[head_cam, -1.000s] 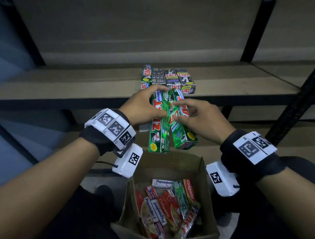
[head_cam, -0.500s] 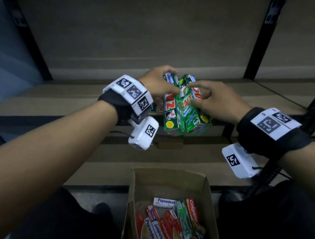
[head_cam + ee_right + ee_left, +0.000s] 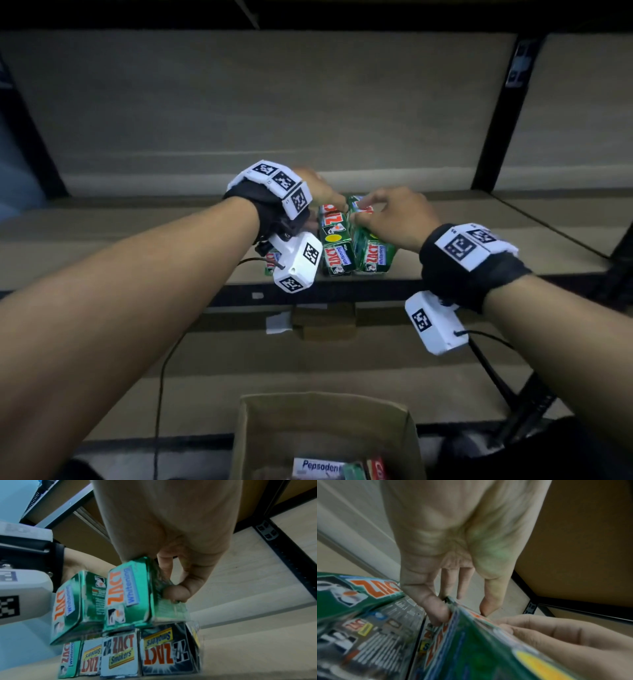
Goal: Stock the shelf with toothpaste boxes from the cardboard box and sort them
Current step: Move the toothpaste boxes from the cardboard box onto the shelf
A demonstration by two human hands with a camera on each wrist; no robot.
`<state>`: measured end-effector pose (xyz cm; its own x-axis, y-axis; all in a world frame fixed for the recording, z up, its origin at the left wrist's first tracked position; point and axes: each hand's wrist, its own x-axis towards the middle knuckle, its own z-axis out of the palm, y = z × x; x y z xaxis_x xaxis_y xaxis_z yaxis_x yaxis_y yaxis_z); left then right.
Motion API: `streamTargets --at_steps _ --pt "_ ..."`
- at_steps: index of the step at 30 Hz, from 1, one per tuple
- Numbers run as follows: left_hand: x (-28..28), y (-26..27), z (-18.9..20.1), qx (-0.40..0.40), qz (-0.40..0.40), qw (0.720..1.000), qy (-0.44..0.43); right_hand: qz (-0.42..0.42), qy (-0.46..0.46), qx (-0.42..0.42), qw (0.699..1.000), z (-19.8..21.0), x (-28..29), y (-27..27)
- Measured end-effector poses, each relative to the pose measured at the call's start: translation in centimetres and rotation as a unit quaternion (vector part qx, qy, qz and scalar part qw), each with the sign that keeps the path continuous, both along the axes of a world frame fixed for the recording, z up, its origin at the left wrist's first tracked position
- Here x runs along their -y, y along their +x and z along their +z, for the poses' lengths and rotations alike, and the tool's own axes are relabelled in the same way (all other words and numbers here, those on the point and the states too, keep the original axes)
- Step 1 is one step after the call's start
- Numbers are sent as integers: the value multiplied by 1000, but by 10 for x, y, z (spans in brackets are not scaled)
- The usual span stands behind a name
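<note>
Two green ZACT Whitening toothpaste boxes sit side by side on top of a row of boxes on the shelf (image 3: 137, 240). My left hand (image 3: 329, 198) pinches the far end of the left green box (image 3: 334, 240), thumb (image 3: 436, 609) on its edge (image 3: 479, 649). My right hand (image 3: 363, 209) grips the right green box (image 3: 371, 250) from above, fingers (image 3: 178, 592) curled round its side (image 3: 130, 595). Beneath them lie dark ZACT Smokers boxes (image 3: 168, 653) and another green Whitening box (image 3: 68, 658). The cardboard box (image 3: 325, 421) stands below, with Pepsodent and other boxes inside.
The shelf board runs bare to the left and right of the stack, with a back panel behind. Black uprights (image 3: 493, 137) stand at the right and far left. A lower shelf (image 3: 308, 370) lies between the stack and the cardboard box. Cables hang from both wrist cameras.
Both hands carried the two green boxes up and forward from above the cardboard box onto the row on the shelf. The head view tilted up, so the cardboard box sank to the bottom edge.
</note>
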<state>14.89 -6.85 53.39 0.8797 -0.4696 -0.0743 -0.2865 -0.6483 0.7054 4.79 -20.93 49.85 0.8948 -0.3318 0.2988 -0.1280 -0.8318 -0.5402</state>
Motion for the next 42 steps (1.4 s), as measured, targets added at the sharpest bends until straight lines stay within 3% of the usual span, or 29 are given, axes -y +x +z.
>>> streamTargets --at_steps 4,6,12,16,18,42 --pt "9 17 1 26 -14 997 67 -1 3 9 1000 -6 2 16" --pt "10 21 1 -9 -21 997 76 -1 3 9 1000 -9 4 22" --pt "10 21 1 3 -23 999 44 7 15 15 1000 -9 8 33" --pt "10 18 -1 -72 3 996 -44 12 26 7 1000 -7 7 31" --pt "10 16 -2 -71 12 996 -53 16 41 8 999 -8 7 26" --pt "-31 -97 2 -42 9 995 -93 14 47 14 999 5 -29 -65"
